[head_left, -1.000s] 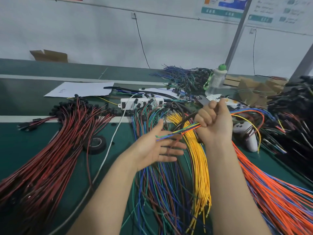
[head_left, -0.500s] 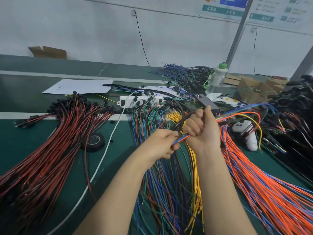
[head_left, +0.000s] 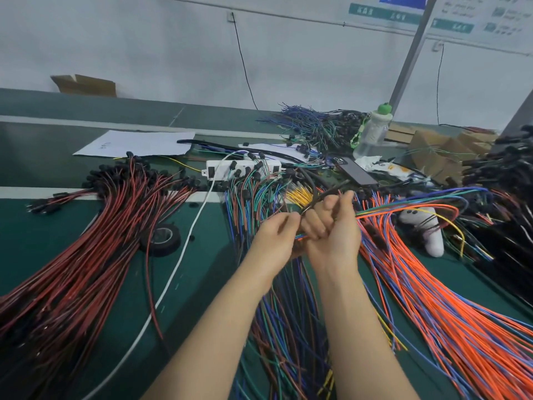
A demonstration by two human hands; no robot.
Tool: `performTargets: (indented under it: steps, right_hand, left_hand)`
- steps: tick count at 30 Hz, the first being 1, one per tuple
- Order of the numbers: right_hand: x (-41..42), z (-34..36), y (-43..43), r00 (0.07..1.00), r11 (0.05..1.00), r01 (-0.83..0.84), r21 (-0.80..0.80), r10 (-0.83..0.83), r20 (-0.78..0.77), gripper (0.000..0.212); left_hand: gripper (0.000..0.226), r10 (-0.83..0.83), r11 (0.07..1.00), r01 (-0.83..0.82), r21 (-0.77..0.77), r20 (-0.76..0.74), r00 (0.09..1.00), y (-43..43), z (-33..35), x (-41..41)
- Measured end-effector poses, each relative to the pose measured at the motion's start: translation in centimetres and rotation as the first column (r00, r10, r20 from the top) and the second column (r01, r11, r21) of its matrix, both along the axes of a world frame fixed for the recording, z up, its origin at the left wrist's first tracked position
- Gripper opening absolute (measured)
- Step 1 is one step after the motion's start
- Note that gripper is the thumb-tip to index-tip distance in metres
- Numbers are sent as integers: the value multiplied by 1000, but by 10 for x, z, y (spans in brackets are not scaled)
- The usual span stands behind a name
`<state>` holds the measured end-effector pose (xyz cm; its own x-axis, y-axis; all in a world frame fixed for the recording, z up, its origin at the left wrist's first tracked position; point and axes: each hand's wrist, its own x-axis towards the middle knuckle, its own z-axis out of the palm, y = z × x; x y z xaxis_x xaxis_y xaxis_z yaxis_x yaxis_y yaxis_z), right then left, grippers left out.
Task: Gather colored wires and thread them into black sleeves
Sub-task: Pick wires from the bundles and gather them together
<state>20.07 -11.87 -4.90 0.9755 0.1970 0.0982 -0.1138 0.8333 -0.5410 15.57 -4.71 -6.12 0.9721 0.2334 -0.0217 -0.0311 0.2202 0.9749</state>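
Mid-bench, the right hand [head_left: 331, 229] fists the colored wires [head_left: 403, 210] and a black sleeve [head_left: 326, 193]; the left hand [head_left: 275, 241] pinches the same wires.

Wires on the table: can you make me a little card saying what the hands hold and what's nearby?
Left hand: pinches the ends of the colored wires
Right hand: grips the colored wires and the black sleeve
Wires trail: off to the right
Nearby: tape roll, water bottle, power strip
Table: green
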Motion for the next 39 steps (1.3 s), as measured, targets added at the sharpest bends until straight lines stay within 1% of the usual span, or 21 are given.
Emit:
performTargets:
  steps: [1,2,4,7,10,12,15,17,18,19,21,22,23,24,25,26,29,31,33,36,39]
  right_hand:
    - [2,1,-3,1000,1000,18,6,-18,-4,48]
    - [4,1,-6,1000,1000,28,12,-28,-8,48]
    - [5,-1,-7,999,999,36,24,-36,-8,47]
    - [4,-3,-7,1000,999,26,41,-25,-16,47]
    - [3,-7,-7,999,994,-27,110,31,-34,46]
    - [2,-9,-8,997,985,-52,163,60,-42,46]
    - [1,-10,-8,992,968,-112,223,122,-31,46]
    - [2,-10,-10,985,963,-166,213,173,-15,46]
    - [2,-9,-10,980,961,-192,200,199,-13,47]
    - [2,-10,-11,976,959,-212,186,219,-16,49]
    - [3,-10,-11,973,967,-219,132,226,-38,52]
    - [4,-11,-11,975,974,-210,84,215,-51,52]
    - [4,-11,-11,978,979,-200,33,201,-62,50]
    - [4,-12,-11,979,982,-190,-2,189,-72,48]
    - [4,-12,-11,981,984,-179,-8,178,-83,47]
    - [4,-13,-11,981,986,-167,15,167,-94,47]
    - [4,-13,-11,984,983,-119,138,136,-116,47]
    - [4,-13,-11,985,977,-88,196,115,-128,47]
    - [3,-12,-12,984,971,-77,226,111,-140,47]
    - [3,-11,-14,975,959,-110,262,155,-158,46]
    - [3,-13,-15,953,917,-150,370,233,-191,46]
  left_hand:
    - [23,-36,997,36,64,9,999,4,-2,-3]
    - [20,-56,995,54,81,22,998,8,-2,-6]
    - [14,-81,995,78,60,48,996,12,-1,-11]
    - [14,-102,995,101,20,38,994,13,-1,-13]
    - [13,-120,988,119,-97,-4,993,12,-5,-12]
    - [11,-182,960,170,-223,-34,983,15,-6,-12]
    - [5,-318,846,261,-465,-48,947,22,-6,-13]
    - [4,-364,799,291,-526,-38,931,24,-7,-14]
    - [3,-355,820,290,-493,-41,934,24,-8,-13]
    - [4,-319,871,274,-409,-47,946,24,-10,-13]
    - [11,-202,976,198,-88,-37,979,24,-13,-12]
    - [13,-152,982,153,108,-11,988,25,-14,-11]
    - [15,-125,953,113,280,26,992,25,-15,-11]
    - [16,-120,915,86,395,64,991,25,-16,-11]
    - [16,-122,891,69,448,90,988,25,-16,-12]
    - [16,-112,892,50,450,112,987,24,-16,-13]
    - [9,-5,954,-37,298,141,990,20,-15,-13]
    - [4,-8,971,-19,239,115,993,16,-14,-14]
    - [7,-72,967,36,252,136,988,12,-13,-15]
    - [13,-51,952,-23,305,232,971,10,-13,-16]
    - [16,-76,962,-3,272,277,958,11,-12,-16]
